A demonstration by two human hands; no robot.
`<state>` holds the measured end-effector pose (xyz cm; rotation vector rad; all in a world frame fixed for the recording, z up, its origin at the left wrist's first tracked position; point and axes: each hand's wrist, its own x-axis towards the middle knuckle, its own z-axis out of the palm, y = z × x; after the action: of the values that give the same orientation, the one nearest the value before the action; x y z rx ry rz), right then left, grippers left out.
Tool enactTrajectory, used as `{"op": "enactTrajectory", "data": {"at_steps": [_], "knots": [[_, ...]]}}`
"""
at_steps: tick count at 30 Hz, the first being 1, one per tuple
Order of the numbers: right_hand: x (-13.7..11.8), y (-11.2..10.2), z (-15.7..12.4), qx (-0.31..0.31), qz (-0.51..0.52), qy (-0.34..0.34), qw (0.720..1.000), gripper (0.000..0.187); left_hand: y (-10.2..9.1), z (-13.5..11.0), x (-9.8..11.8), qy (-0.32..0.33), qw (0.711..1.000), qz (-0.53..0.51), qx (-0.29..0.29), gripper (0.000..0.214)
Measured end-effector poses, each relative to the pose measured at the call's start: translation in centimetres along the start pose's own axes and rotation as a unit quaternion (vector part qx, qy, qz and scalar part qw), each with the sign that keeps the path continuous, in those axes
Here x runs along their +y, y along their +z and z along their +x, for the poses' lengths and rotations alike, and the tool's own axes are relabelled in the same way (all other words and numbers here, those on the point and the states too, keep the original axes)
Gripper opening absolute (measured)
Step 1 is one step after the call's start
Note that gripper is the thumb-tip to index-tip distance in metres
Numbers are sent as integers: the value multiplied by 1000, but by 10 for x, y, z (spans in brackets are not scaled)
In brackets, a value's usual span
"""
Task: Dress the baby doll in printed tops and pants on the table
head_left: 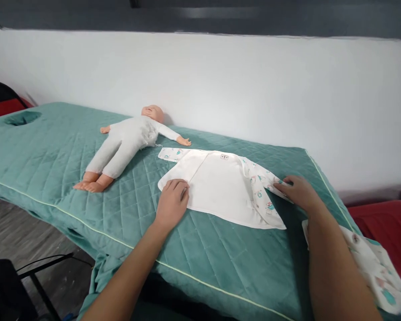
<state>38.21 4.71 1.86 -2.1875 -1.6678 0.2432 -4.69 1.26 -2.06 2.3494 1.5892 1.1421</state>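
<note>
A white baby shirt (220, 187) is spread open on the green quilted cover, its inside facing up and its printed sleeves stretched to both sides. My left hand (173, 203) is at the shirt's lower left panel, fingers curled and closed on the fabric near its edge. At the other side, my right hand (299, 191) pinches the cuff end of the right sleeve between thumb and fingers. A baby doll (130, 136) in a white bodysuit lies on its back to the left, with one arm reaching toward the shirt's left sleeve.
The green quilted cover (127, 214) drapes over a bed against a white wall (220, 89). A folded printed garment (376, 263) lies near my right forearm. Red seats stand at both ends, and a black metal frame (43, 267) is on the floor at lower left.
</note>
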Motion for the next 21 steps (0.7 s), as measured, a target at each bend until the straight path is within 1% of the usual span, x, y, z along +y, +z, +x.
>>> {"op": "enactTrajectory", "data": {"at_steps": [2,3,4,6,7,9,11,14,16,19,21], "knots": [[-3,-1,-3,13,-8,27,999,28,0,0,-2,-6,1000,-6,0,16],[-6,-2,-5,43,-12,45,998,27,0,0,-2,-8,1000,-8,-2,16],[-9,-3,-7,91,-8,55,994,27,0,0,-2,-11,1000,-10,-4,15],[-15,-5,-12,185,2,45,982,27,-1,0,-2,-16,1000,-13,-9,15],[-16,-5,-14,217,10,35,975,25,-1,0,-2,-18,1000,-14,-11,15],[-16,-3,-16,247,31,29,968,28,-1,-1,-1,-20,1000,-14,-12,15],[-12,0,-16,238,47,58,968,36,-2,-1,-1,-20,1000,-14,-12,15],[-5,7,-10,183,60,130,973,47,-2,-1,0,-19,1000,-11,-15,14],[-1,10,-6,153,70,164,972,49,-2,-2,0,-16,1000,-9,-17,14],[3,13,-1,132,65,179,973,49,-2,-3,-1,-11,1000,-9,-17,14],[6,14,0,141,55,170,974,47,-2,-3,-2,-8,1000,-8,-17,14]]}}
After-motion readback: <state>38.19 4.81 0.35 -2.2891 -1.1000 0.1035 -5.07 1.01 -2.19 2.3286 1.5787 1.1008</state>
